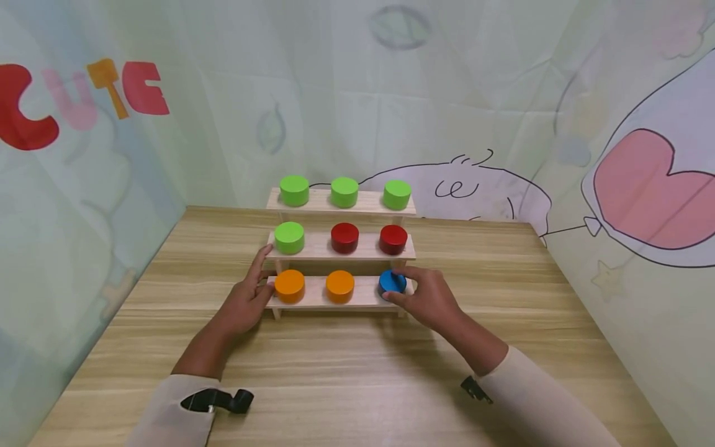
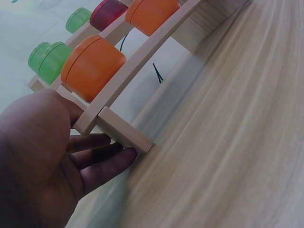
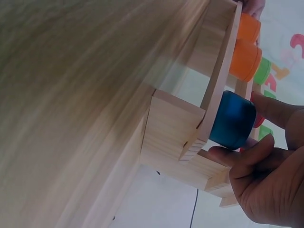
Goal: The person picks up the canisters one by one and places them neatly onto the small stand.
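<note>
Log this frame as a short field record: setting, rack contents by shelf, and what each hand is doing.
setting: wooden table, printed fabric walls
rack: three-step wooden rack
top shelf: three green blocks
middle shelf: one green block, two red blocks
bottom shelf: two orange blocks, one blue block
left hand: fingers straight, touching the rack's left end
right hand: pinches the blue block, which sits on the bottom shelf
</note>
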A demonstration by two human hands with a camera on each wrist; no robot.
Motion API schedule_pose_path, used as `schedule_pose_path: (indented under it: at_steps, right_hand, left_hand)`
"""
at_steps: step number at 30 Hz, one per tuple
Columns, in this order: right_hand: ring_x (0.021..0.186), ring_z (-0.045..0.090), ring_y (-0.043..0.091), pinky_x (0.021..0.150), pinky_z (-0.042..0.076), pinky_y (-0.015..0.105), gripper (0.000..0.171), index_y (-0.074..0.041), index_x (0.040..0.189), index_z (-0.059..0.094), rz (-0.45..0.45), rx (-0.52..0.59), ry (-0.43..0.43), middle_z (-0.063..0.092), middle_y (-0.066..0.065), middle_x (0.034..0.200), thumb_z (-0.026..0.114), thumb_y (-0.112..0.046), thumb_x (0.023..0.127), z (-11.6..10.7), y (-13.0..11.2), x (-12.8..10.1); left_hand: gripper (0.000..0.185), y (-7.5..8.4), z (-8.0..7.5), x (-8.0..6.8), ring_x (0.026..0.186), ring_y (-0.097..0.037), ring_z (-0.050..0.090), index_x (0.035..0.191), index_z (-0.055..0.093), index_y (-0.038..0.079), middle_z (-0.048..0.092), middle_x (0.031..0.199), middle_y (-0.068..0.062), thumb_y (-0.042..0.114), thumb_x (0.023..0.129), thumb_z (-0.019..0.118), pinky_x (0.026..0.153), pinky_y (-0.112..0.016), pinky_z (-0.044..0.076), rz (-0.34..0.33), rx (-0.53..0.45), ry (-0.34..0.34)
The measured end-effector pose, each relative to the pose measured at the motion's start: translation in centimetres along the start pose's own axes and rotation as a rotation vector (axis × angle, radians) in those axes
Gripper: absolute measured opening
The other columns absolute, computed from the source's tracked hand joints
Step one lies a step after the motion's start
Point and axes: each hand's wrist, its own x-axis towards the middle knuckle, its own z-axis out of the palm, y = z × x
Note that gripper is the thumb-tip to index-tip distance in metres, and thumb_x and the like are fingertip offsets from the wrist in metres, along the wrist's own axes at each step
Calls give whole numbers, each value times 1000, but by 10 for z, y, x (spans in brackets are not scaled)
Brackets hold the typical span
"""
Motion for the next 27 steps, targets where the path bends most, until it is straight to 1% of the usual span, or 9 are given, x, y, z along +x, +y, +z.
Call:
schedule_pose_path:
  at_steps: [8,12,17,19,21,25,27]
  right_hand:
    - [147,61,37,114,55,56,64,-12,148,70,37,-19,-13,70,8,151,92,-29,90,-10,-1,-6]
    - [146,62,39,114,55,57,65,-8,147,70,48,-30,-7,71,12,149,92,-31,90,-20,3,-9]
    - [144,62,42,113,55,57,61,-3,146,69,57,-31,-38,70,17,149,88,-26,94,-31,10,-13]
    - [143,63,43,111,57,58,58,-3,146,69,59,-29,-51,70,18,148,86,-22,95,-35,12,-14]
    - [142,64,43,109,58,58,56,-4,146,69,61,-32,-61,71,19,148,86,-17,95,-38,15,-13]
    - [140,65,44,107,59,58,57,-5,148,68,72,-49,-75,70,20,148,85,-10,94,-43,20,-11]
    - [137,66,45,107,59,59,56,-4,149,67,68,-62,-71,69,22,149,84,-10,95,-46,23,-10]
  left_hand:
    - [79,-1,1,0,140,-55,61,174,-6,47,49,164,-34,20,117,41,118,-73,43,-6,0,3]
    - [80,-2,2,0,142,-55,60,174,-7,47,48,165,-33,20,117,41,119,-72,43,-8,-11,5]
    - [78,-4,2,-2,139,-55,62,176,-5,43,50,163,-33,19,117,41,118,-72,43,-2,4,23]
    - [77,-4,1,-3,138,-55,63,176,-4,41,51,162,-33,19,117,41,117,-72,45,3,20,44]
    - [78,-5,1,-3,140,-54,62,177,-4,38,51,162,-32,19,117,43,116,-71,46,9,34,79]
    - [83,-4,-1,-3,149,-53,54,178,-5,31,48,165,-30,16,115,48,113,-69,49,21,65,167]
    - [85,-4,-2,-3,153,-52,48,178,-3,28,46,166,-29,16,114,50,116,-70,46,27,117,205]
